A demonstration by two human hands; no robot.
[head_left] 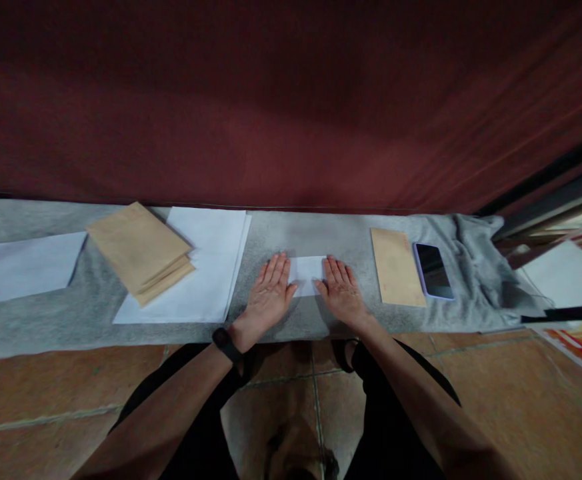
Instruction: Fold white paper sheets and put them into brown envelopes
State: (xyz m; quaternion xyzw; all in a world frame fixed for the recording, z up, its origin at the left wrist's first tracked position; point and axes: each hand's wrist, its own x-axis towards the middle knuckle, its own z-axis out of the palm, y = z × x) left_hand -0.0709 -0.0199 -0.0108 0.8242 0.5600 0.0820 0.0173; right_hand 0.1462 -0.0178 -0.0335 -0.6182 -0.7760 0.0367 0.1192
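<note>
A small folded sheet of white paper (307,275) lies on the grey cloth in front of me. My left hand (271,287) rests flat over its left end, fingers stretched out and pointing away from me. Over the right end, my right hand (341,288) lies flat in the same way. Both palms face down, and the middle of the paper shows between the thumbs. The ends of the paper are hidden under my fingers. To the right of my right hand lies a single brown envelope (397,268).
A stack of brown envelopes (138,247) overlaps white sheets (211,267) on the left. Farther left is a folded white paper (23,267). A phone (433,270) lies beside the single envelope. Grey cloth (311,230) covers the narrow surface, against a dark red panel (291,133).
</note>
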